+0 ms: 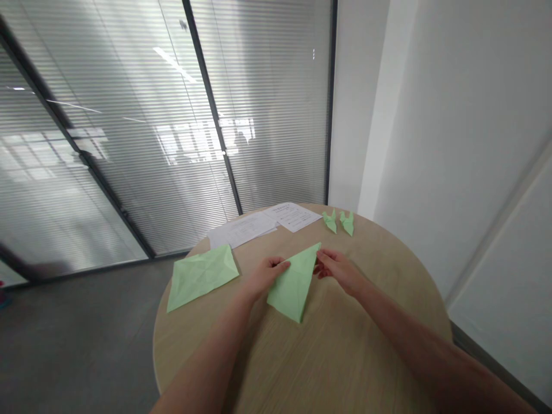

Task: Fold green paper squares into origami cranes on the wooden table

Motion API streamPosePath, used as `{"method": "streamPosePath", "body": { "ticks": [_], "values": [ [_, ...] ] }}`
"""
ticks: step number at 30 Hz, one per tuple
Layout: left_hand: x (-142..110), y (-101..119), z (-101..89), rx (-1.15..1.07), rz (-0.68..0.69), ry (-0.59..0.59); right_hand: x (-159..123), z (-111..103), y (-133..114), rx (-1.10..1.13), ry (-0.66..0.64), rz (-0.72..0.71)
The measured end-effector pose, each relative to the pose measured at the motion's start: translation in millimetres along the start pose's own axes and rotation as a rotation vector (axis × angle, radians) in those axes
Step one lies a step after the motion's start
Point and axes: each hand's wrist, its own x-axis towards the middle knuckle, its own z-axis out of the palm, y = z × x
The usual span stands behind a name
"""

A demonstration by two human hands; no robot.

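A folded sheet of light green paper is between my two hands, over the middle of the round table. My left hand pinches its upper left edge, thumb on top and fingers out of sight beneath. At the upper right corner, my right hand has thumb and fingertips closed on the paper's edge. Creases run across the paper, and one point faces toward me. To the left lies another creased green sheet, opened out flat. Two small folded green paper birds stand beyond my right hand.
Printed white sheets overlap near the table's far edge, with another printed page beside them. A glass partition with blinds rises behind the table. A white wall stands close on the right.
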Motion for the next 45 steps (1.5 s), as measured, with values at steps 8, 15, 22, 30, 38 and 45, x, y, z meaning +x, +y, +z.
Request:
{"method": "streamPosePath", "body": {
  "ticks": [8, 15, 22, 30, 38, 45],
  "values": [
    [-3.2, 7.0, 5.1, -0.039, 0.005, 0.058, -1.7, 2.4, -4.3, 0.106, 0.0, 0.033],
    [-9.3, 10.3, -0.9, -0.094, 0.153, -0.101, -2.0, -0.1, -5.0, 0.056, 0.082, 0.029],
    [-11.1, 23.9, 11.3, 0.067, 0.153, 0.044, -4.2, 2.5, -7.7, -0.035, 0.026, -0.071],
    [-15.1, 28.6, 14.9, -0.199, 0.117, 0.041, -17.2, 17.2, -21.0, 0.032, 0.061, -0.128],
    [-17.8, 33.9, 20.6, -0.325, 0.076, 0.073, -31.3, 27.8, -37.3, -0.031, 0.143, -0.218],
    [-19.4, 33.8, 20.6, -0.32, 0.09, 0.076, -32.3, 29.1, -37.1, 0.035, 0.196, -0.213]
  ]
}}
